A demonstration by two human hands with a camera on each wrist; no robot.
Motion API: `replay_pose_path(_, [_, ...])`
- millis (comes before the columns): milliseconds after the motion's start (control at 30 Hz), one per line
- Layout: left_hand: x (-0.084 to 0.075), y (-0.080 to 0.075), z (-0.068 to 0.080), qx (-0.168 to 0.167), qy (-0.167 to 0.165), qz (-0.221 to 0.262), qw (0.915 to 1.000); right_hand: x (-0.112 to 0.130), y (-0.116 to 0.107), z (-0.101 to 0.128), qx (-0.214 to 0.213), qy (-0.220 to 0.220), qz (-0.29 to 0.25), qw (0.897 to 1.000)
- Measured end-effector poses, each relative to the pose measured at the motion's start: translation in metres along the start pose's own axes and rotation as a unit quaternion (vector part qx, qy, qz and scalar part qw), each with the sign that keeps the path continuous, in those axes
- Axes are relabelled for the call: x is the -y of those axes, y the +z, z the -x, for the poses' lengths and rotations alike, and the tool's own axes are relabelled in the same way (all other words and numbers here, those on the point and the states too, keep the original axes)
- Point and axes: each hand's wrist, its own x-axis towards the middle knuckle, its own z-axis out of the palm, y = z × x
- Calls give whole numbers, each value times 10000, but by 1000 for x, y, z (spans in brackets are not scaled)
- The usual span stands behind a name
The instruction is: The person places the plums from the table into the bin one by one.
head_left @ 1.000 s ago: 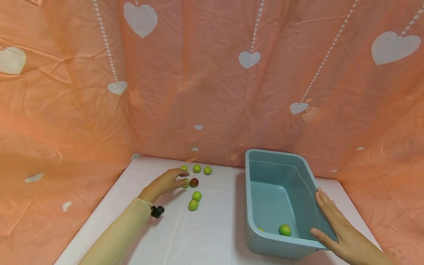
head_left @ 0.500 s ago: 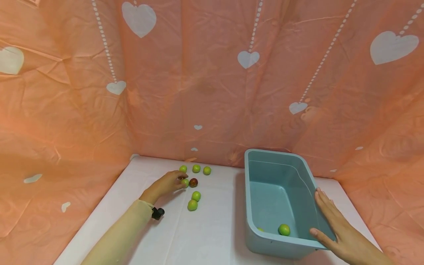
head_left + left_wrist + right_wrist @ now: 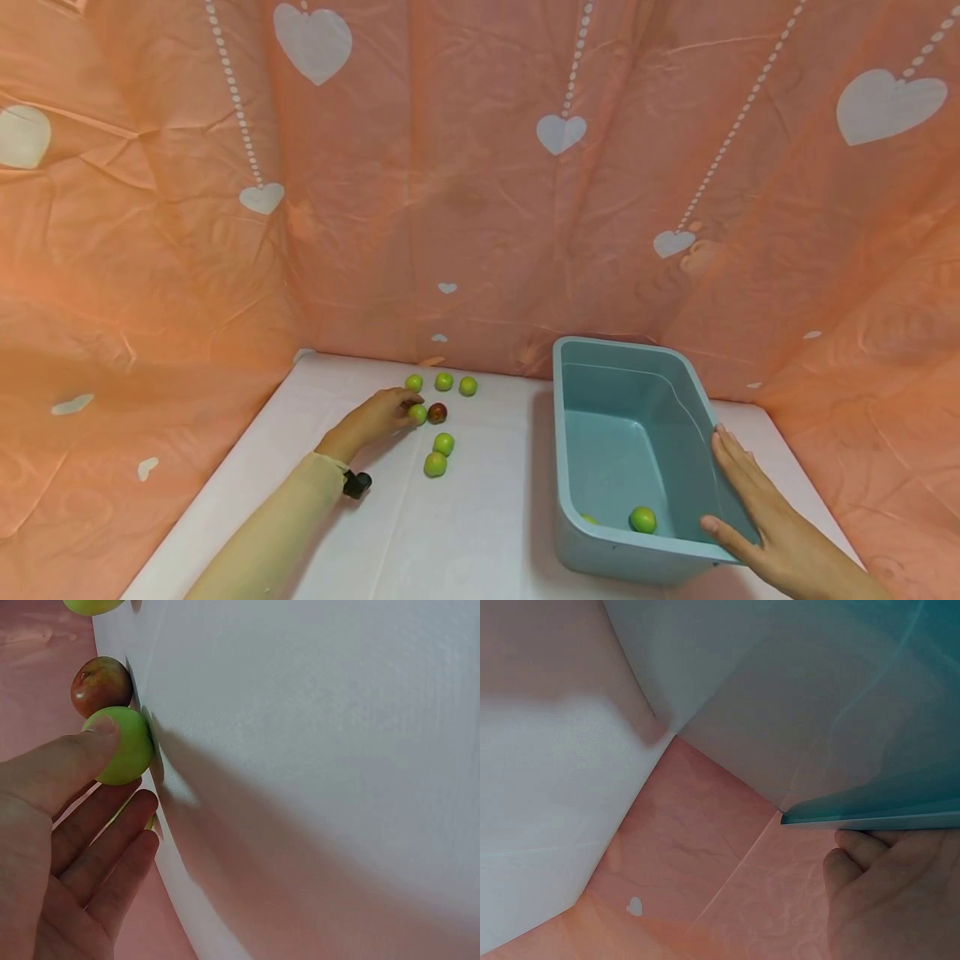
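My left hand [image 3: 375,418] pinches a small round green fruit [image 3: 131,754] on the white tabletop. In the left wrist view the thumb lies over the fruit, while several other fingers extend behind and below it. A reddish-brown fruit [image 3: 437,413] sits right beside the pinched one. At the right, my right hand [image 3: 772,521] rests on the rim of a blue-grey plastic bin [image 3: 645,564], its fingers straight along the side and the thumb apart at the near corner. Inside the bin lies a green fruit [image 3: 642,520]; another green fruit [image 3: 590,519] is mostly hidden by the front wall.
Along the back edge stand three green fruits [image 3: 443,382]. Two more green fruits [image 3: 435,464] touch each other nearer the front. Orange cloth [image 3: 450,208] with white hearts hangs behind and at both sides of the white tabletop [image 3: 465,533].
My left hand has lowered slightly, its fingers closing round the green fruit beside the reddish-brown one. The right hand and the bin have kept their places.
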Motion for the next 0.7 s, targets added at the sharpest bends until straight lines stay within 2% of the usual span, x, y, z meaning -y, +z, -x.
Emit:
replay_pose_path(200, [1, 0, 0, -7, -10, -51, 10000, 0, 0, 0, -37, -31, -16, 10000])
replay_pose_path(467, [0, -3, 1, 13, -269, -36, 9996, 0, 0, 0, -9, -10, -46, 10000])
replay_pose_path(700, [-3, -9, 1, -13, -257, 68, 9996, 0, 0, 0, 44, 80, -42, 9999])
